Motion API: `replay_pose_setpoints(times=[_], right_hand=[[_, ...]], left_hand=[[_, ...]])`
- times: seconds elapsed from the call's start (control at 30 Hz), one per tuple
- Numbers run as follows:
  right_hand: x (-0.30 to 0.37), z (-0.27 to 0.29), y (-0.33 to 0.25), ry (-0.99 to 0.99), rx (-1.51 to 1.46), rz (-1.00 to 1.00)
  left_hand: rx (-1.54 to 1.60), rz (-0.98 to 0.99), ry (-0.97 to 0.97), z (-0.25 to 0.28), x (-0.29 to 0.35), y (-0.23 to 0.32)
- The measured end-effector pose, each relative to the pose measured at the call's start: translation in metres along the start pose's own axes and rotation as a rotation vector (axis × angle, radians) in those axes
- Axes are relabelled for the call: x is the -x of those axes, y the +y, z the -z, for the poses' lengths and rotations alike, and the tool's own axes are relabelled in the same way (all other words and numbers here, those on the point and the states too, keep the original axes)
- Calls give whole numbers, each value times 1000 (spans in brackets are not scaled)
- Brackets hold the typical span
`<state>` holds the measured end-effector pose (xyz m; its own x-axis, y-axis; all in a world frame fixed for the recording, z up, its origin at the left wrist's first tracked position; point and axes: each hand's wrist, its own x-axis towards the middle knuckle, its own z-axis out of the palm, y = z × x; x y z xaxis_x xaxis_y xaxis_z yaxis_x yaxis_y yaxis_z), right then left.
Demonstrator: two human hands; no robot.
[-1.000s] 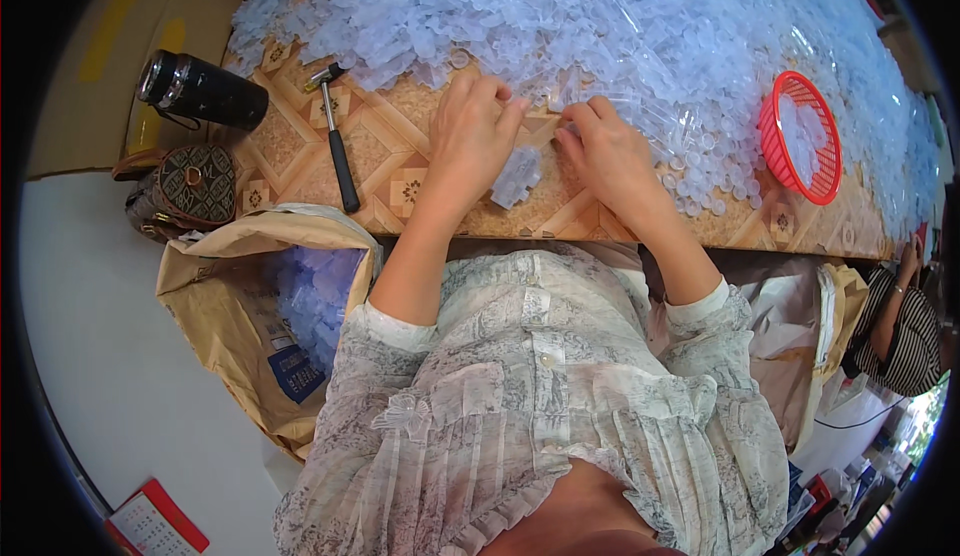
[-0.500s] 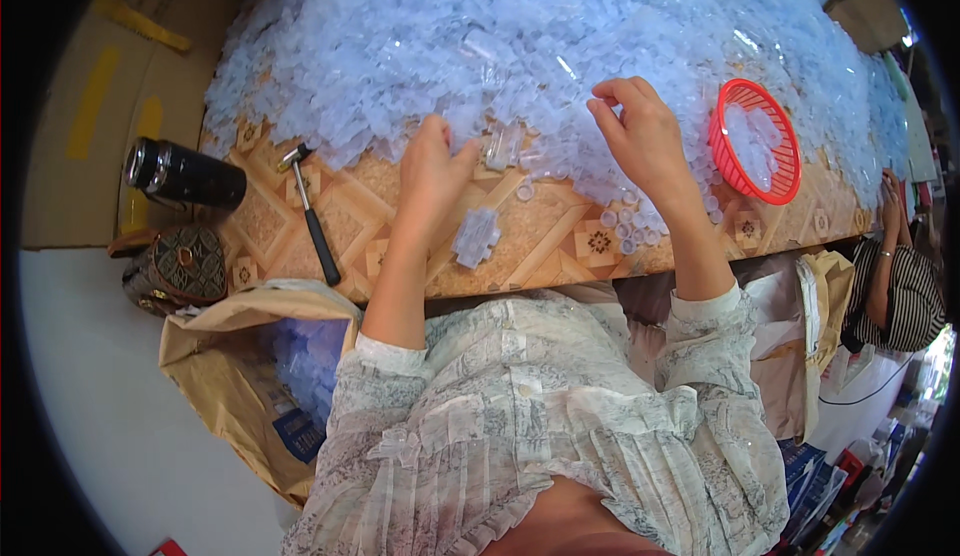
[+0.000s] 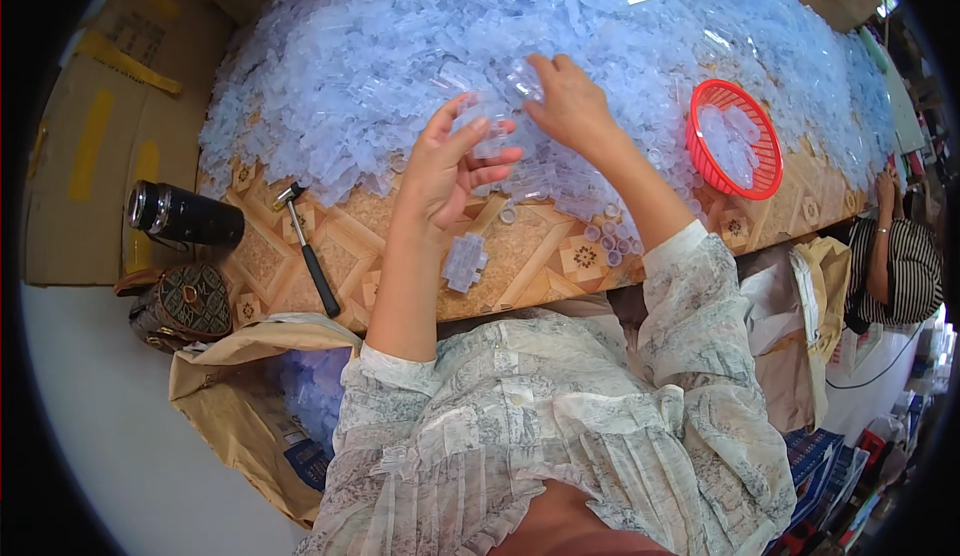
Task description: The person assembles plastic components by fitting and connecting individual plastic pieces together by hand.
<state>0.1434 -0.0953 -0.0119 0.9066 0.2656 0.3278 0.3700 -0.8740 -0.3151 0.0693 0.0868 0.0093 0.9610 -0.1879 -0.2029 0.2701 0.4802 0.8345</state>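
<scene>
Over the near edge of a broad heap of clear, bluish plastic pieces [image 3: 350,66], my left hand [image 3: 450,161] is turned palm inward. Its thumb and curled fingers hold a clear plastic piece [image 3: 488,128], whose exact shape blends into the heap. Just right of it and slightly farther away, my right hand [image 3: 572,106] pinches another clear plastic piece [image 3: 524,80] between thumb and fingers. Below my left hand, a small stack of clear ribbed plastic parts [image 3: 464,263] lies on the patterned tabletop [image 3: 530,256]. Several small clear rings [image 3: 610,234] sit under my right forearm.
A red plastic basket [image 3: 771,161] with clear pieces stands to the right. At left lie a hammer [image 3: 312,256], a black flask [image 3: 190,214] and a patterned pouch [image 3: 185,301]. An open brown sack [image 3: 225,421] hangs below the edge. Another person [image 3: 895,266] is at far right.
My right hand has moved left, close to my left hand, and now pinches a clear piece. My left hand has turned and opened toward the right, with a clear piece showing in it.
</scene>
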Motion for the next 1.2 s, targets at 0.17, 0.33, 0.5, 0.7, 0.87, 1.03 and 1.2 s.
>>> replay_pose_setpoints(times=[0.17, 0.33, 0.5, 0.7, 0.87, 1.03, 1.2], right_hand=[[5, 12, 27, 192, -210, -16], [29, 51, 19, -115, -1274, -351], [56, 55, 12, -245, -1769, -294], [70, 55, 7, -295, -2031, -257], [71, 58, 12, -245, -2006, -204], [70, 60, 13, -206, -1861, -197], [73, 53, 16, -244, -1743, -259]], left_hand=[[309, 44, -170, -3, -8, 3], [292, 10, -139, -7, -7, -4], [304, 3, -136, -20, -6, -8], [152, 12, -24, -29, 1, -11], [-62, -61, -26, -38, 3, -8], [-123, 67, -69, -38, 0, -8], [-14, 120, -109, -43, 3, -3]])
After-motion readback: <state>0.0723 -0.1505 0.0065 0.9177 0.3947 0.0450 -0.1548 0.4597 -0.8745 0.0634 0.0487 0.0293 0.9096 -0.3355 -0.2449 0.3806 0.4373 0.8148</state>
